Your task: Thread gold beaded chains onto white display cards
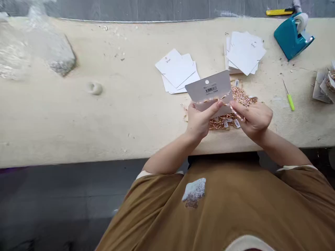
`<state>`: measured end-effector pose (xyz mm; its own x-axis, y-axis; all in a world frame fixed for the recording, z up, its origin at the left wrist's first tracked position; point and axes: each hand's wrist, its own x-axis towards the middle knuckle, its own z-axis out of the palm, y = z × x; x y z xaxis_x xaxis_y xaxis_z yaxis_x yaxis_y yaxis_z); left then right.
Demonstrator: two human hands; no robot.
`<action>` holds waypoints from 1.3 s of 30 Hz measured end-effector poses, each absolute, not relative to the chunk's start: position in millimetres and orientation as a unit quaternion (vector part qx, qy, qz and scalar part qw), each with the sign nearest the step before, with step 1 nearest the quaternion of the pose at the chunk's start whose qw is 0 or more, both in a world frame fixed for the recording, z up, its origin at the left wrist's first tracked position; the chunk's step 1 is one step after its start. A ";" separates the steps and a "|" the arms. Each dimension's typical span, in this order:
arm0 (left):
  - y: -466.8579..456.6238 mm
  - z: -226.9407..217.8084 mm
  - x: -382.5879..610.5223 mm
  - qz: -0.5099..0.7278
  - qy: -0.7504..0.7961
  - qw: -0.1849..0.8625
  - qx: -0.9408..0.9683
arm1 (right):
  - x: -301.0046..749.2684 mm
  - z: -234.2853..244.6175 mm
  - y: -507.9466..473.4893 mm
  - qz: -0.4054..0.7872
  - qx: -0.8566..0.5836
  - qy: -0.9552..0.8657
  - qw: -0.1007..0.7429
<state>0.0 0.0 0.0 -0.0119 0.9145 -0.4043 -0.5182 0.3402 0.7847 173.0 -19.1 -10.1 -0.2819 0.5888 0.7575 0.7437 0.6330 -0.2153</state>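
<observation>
Card (196, 91) and beaded strand (209, 100), held above the surface (117, 104). The card is pinched near its lower left in the grip of the left hand (197, 122), with the thumb laid across its barcoded face. The strand's long axis is directed across the card; near the left thumb tip, one run is led up to the right edge, another down to the right hand (252, 116). By this nearer hand, the strand's trailing loop is held in a narrow grip; whether any slot is engaged cannot be told. Similar strands (242, 97) are heaped beneath and beside.
</observation>
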 end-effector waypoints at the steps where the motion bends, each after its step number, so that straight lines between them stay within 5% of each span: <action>1: 1.6 1.3 -1.5 0.506 0.464 0.696 0.209 | 175.1 -7.3 -16.4 -0.143 -0.405 -0.804 0.410; 7: 6.3 3.1 -4.9 0.423 0.428 0.769 0.216 | 180.1 2.4 -4.9 -0.308 -0.345 -0.811 0.359; 14: 3.8 1.9 -2.8 0.403 0.427 0.776 0.232 | 176.7 -9.4 1.5 -0.226 -0.327 -0.814 0.424; 17: 4.0 2.5 -3.2 0.412 0.434 0.770 0.222 | 176.0 -17.8 2.5 -0.095 -0.371 -0.787 0.485; 20: 4.8 1.7 -3.5 0.446 0.454 0.739 0.222 | 173.8 -20.5 -0.5 0.156 -0.405 -0.713 0.551; 24: 4.1 0.9 -2.1 0.483 0.475 0.697 0.236 | 166.8 -17.2 -9.1 0.376 -0.415 -0.617 0.553; 39: 9.3 1.7 -6.9 0.492 0.511 0.674 0.206 | 164.6 -17.5 -9.8 0.146 -0.468 -0.700 0.519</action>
